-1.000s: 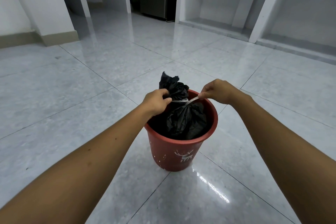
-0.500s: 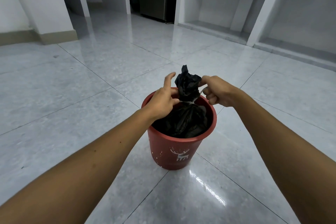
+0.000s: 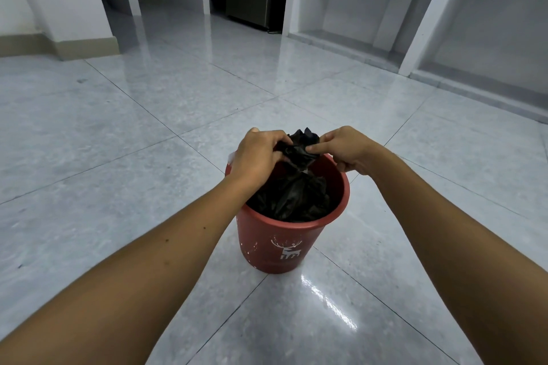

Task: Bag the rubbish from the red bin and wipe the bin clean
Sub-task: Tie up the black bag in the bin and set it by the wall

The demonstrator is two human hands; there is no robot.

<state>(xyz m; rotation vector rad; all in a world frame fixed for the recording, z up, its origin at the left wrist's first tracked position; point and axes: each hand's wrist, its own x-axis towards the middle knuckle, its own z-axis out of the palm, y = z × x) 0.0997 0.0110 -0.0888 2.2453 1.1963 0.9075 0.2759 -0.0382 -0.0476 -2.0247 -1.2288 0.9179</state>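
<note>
Item: red bin (image 3: 278,241), upright on tiled floor (image 3: 124,157), mouth up
Holds black rubbish bag (image 3: 292,195), gathered neck rising vertically between left hand (image 3: 256,154) and right hand (image 3: 345,147), both pinched shut on it

Dim, cool light; glare streaks the floor (image 3: 329,302).

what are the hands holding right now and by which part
Both the left hand and the right hand grip the black rubbish bag by its gathered neck at the top, above the red bin.
</note>
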